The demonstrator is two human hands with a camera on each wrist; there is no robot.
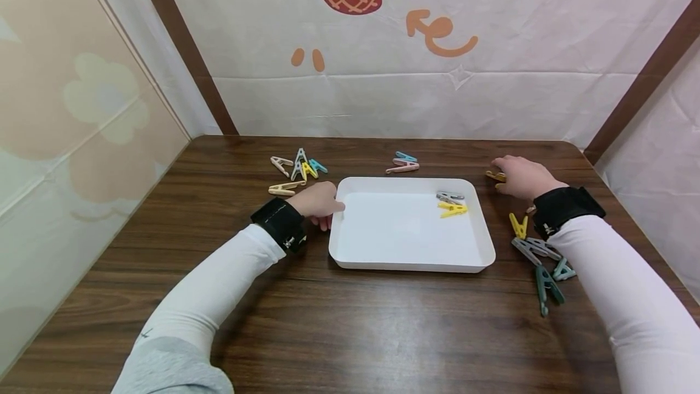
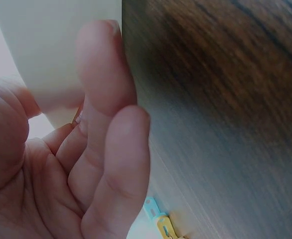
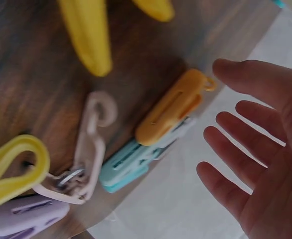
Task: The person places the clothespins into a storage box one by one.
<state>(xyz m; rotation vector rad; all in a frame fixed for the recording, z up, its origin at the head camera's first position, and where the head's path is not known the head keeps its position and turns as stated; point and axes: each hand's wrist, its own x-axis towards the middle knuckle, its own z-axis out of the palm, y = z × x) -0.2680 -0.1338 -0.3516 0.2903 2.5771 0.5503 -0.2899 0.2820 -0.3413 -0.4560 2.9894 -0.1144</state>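
Observation:
My left hand [image 1: 317, 200] grips the left wall of a white tray [image 1: 372, 254], thumb on the rim and fingers outside. Inside the tray, toward its right, lie a grey clothespin [image 1: 450, 196] and a yellow clothespin [image 1: 452, 209]. Right of the tray, my right hand [image 1: 522, 176] reaches over the table beside an orange clothespin [image 3: 168, 107]. Its fingers are spread and hold nothing in the right wrist view. A turquoise clothespin [image 3: 123, 164] and a pale pink clothespin [image 3: 91, 159] lie close by.
Several clothespins [image 1: 299, 166] lie in a group behind my left hand. A blue clothespin [image 1: 406, 156] and a pink clothespin [image 1: 403, 166] lie behind the tray. Beside my right forearm are more, including a dark green clothespin [image 1: 547, 287]. A printed cloth [image 1: 383, 102] hangs behind the table.

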